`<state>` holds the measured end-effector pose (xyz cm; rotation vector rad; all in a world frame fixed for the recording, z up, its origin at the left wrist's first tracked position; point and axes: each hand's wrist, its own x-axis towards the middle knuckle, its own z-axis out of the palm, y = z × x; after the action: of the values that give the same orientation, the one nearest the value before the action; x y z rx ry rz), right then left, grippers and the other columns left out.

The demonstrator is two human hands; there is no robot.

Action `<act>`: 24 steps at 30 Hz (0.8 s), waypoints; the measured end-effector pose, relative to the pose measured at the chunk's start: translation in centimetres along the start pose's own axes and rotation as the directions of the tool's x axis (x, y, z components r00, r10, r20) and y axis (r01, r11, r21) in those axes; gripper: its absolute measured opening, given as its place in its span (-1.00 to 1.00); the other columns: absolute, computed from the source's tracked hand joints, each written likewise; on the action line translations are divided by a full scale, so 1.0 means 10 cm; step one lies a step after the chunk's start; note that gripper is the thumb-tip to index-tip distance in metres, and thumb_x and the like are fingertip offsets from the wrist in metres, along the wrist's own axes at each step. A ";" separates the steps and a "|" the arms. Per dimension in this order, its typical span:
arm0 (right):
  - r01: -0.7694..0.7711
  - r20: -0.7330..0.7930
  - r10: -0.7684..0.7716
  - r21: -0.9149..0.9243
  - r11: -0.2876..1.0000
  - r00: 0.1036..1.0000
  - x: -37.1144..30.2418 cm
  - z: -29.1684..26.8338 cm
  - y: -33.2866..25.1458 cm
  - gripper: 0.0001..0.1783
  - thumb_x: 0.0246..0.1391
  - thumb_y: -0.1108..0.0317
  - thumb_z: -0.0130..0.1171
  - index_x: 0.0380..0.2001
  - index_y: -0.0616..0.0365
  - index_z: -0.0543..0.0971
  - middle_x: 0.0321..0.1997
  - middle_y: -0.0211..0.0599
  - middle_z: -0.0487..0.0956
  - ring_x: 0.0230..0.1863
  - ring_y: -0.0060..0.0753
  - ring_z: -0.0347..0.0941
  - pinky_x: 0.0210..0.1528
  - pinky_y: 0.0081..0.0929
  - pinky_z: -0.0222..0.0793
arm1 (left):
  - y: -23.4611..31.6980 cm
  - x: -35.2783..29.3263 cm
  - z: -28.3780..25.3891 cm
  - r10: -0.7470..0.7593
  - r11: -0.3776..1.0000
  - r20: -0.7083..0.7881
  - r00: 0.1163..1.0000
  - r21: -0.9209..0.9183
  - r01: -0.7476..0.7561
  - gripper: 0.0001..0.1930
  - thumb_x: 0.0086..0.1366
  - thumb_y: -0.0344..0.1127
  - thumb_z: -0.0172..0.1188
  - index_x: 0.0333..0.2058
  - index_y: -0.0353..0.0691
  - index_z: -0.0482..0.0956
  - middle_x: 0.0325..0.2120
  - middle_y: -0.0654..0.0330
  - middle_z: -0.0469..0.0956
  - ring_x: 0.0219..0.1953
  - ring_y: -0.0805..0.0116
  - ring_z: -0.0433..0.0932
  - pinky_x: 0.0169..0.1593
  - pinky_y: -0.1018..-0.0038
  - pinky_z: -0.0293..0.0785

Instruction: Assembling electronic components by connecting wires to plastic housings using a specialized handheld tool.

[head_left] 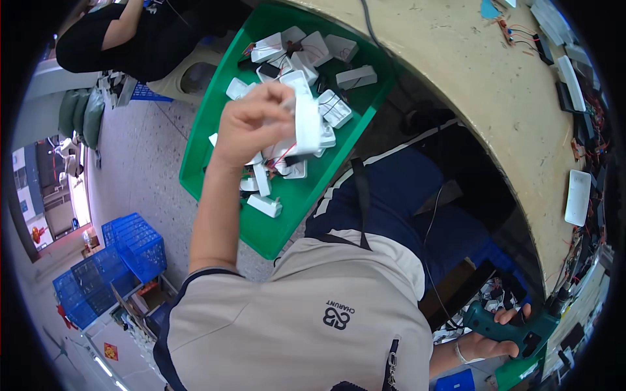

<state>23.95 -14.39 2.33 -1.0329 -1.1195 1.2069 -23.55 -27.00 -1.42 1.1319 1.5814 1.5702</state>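
Pinching, with the grip of the left hand [256,125], above a green bin [262,233] of white housings [264,205], a blurred white casing [308,124], and, at lower right, curling the right hand [482,345] around a green power tool [525,329] near the edge of the counter [486,72].

- Near its lower corner, the green bin [261,232] has bare floor where a hand could pass.
- Heaped white cases [267,47] obstruct its middle and far end, beneath the left hand [254,127].
- Bent legs [398,186] stand between bin and worktop [486,91].
- The worktop's pale middle offers a wide passage; a dark cable [368,23] crosses its far edge.
- The right hand [486,344] and green power tool [515,331] obstruct its near end.
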 end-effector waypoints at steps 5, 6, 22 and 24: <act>-0.012 0.020 0.011 0.051 0.999 1.000 0.01 -0.14 0.00 0.05 -0.35 -0.31 0.11 -0.02 0.44 0.19 -0.16 -0.13 0.36 -0.43 -0.57 0.27 -0.45 -0.69 0.24 | -0.52 -0.67 -0.23 -0.493 0.825 0.029 0.870 0.333 0.456 -0.90 -0.11 -0.44 0.24 -0.55 -0.31 0.55 -0.39 0.22 0.44 -0.31 0.41 0.42 -0.23 0.55 0.32; -0.045 0.082 0.036 0.105 0.993 0.996 0.00 -0.19 0.03 0.05 -0.35 -0.31 0.12 -0.01 0.45 0.18 -0.06 -0.09 0.33 -0.43 -0.56 0.28 -0.45 -0.69 0.25 | -0.68 -0.78 -0.24 -0.513 0.778 0.030 0.858 0.440 0.449 -0.89 -0.10 -0.42 0.24 -0.54 -0.32 0.54 -0.42 0.18 0.46 -0.34 0.38 0.44 -0.25 0.52 0.35; 0.107 -0.017 -0.107 0.046 0.993 0.994 0.26 -0.01 -0.32 -0.08 -0.31 -0.18 0.19 -0.06 0.39 0.21 -0.10 -0.11 0.39 -0.51 -0.55 0.39 -0.53 -0.76 0.38 | 0.58 2.40 1.45 0.532 0.388 0.405 0.743 0.664 -0.639 -0.80 0.12 -0.47 -0.06 -0.25 -0.32 0.41 -0.39 -0.01 0.42 -0.34 0.03 0.43 -0.28 0.28 0.35; 0.104 -0.042 -0.101 0.064 0.993 0.994 0.31 -0.03 -0.40 -0.07 -0.34 -0.17 0.22 -0.06 0.39 0.22 -0.08 -0.10 0.38 -0.51 -0.54 0.39 -0.55 -0.75 0.39 | 0.52 2.93 1.64 0.502 0.246 0.384 0.775 0.796 -0.553 -0.80 0.12 -0.42 -0.06 -0.27 -0.31 0.41 -0.36 -0.02 0.44 -0.31 0.00 0.43 -0.27 0.25 0.38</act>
<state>24.99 -11.66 6.46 -0.9338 -1.0827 1.1306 -20.83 6.06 6.15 2.5093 2.2012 0.8951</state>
